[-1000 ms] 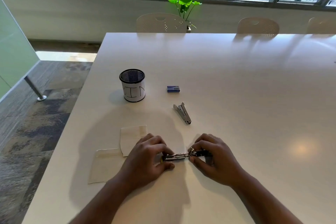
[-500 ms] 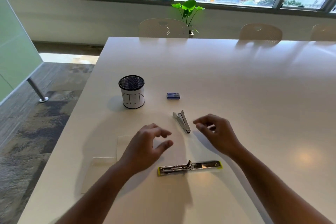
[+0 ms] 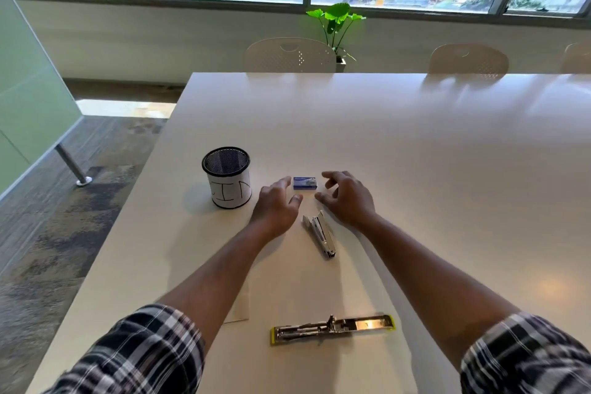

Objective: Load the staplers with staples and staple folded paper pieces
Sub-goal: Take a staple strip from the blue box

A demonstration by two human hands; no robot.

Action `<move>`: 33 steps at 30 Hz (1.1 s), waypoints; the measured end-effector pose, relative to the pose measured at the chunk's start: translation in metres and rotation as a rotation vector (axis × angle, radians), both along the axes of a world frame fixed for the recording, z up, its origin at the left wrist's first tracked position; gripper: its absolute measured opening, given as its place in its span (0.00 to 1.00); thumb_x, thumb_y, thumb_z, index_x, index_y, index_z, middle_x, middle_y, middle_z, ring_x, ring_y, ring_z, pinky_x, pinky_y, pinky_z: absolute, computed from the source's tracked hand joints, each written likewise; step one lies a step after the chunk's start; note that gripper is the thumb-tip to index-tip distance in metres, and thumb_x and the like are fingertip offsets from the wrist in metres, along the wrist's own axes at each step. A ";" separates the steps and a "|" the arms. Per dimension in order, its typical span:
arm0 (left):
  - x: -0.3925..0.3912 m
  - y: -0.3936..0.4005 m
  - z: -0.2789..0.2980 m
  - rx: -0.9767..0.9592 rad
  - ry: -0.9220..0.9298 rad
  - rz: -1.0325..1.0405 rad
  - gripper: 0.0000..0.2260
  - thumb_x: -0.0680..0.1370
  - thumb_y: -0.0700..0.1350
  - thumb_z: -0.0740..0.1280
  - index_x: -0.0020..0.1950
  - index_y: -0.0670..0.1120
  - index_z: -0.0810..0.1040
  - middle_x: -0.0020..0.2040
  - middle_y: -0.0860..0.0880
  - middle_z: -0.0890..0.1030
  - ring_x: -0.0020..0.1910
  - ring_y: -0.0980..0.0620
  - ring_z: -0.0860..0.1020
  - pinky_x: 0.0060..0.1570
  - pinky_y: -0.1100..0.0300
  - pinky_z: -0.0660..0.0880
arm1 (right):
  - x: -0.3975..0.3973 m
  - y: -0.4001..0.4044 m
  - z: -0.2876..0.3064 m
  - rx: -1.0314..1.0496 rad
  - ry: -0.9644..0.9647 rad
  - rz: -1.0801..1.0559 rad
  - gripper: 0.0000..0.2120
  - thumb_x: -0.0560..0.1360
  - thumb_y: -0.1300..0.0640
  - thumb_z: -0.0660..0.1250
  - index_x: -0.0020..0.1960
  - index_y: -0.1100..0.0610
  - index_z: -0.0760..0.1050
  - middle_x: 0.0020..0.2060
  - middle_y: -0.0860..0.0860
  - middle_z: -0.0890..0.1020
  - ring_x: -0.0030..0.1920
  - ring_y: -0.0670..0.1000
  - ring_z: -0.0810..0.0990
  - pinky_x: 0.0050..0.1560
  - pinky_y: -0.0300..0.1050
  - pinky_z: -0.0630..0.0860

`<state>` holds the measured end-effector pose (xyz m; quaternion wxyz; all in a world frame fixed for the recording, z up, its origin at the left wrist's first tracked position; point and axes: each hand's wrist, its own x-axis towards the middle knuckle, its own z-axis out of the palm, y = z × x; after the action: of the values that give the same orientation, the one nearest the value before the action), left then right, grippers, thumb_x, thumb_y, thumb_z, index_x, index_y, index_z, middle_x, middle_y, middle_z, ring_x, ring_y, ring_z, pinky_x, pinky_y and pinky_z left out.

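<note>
A small blue staple box [image 3: 305,183] lies on the white table [image 3: 415,153]. My left hand [image 3: 277,205] is just left of the box, my right hand [image 3: 347,198] just right of it, both with relaxed fingers that hold nothing. A small silver stapler [image 3: 320,232] lies between my wrists. A yellow-edged stapler [image 3: 332,328], swung fully open and flat, lies near the table's front edge. A corner of a folded paper piece [image 3: 239,313] shows under my left forearm.
A black mesh cup [image 3: 227,176] with a white paper label stands left of my left hand. Chairs [image 3: 289,56] and a green plant [image 3: 335,22] are beyond the far table edge. The table's left edge runs close to the cup.
Both hands let go of the yellow-edged stapler, which now lies open on the table, and reached forward past the silver stapler to either side of the blue staple box.
</note>
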<state>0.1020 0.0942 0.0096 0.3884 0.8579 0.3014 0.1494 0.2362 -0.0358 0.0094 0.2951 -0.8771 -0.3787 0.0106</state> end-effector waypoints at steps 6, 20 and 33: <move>0.011 0.003 -0.005 -0.017 -0.036 -0.009 0.22 0.82 0.48 0.66 0.76 0.46 0.70 0.70 0.46 0.77 0.72 0.45 0.72 0.72 0.47 0.69 | 0.007 0.014 0.001 -0.095 -0.016 -0.017 0.22 0.79 0.43 0.70 0.72 0.44 0.75 0.60 0.46 0.78 0.50 0.46 0.77 0.47 0.46 0.75; -0.075 -0.028 0.015 -0.561 -0.491 0.049 0.11 0.82 0.34 0.64 0.62 0.44 0.79 0.57 0.43 0.83 0.53 0.50 0.85 0.55 0.59 0.82 | -0.069 -0.042 0.030 0.329 0.181 0.182 0.15 0.72 0.58 0.80 0.58 0.51 0.85 0.50 0.45 0.86 0.49 0.43 0.85 0.49 0.42 0.83; -0.162 -0.051 0.017 -0.847 -0.475 -0.050 0.11 0.82 0.33 0.63 0.62 0.39 0.80 0.53 0.41 0.87 0.52 0.40 0.86 0.49 0.54 0.85 | -0.136 -0.073 0.019 0.396 0.146 0.341 0.22 0.67 0.54 0.82 0.60 0.53 0.85 0.50 0.43 0.86 0.48 0.43 0.85 0.47 0.33 0.80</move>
<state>-0.0603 0.0429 0.0266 0.7648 0.5737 0.2179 0.1961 0.0999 -0.1092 0.0288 0.4816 -0.7227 -0.4933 0.0490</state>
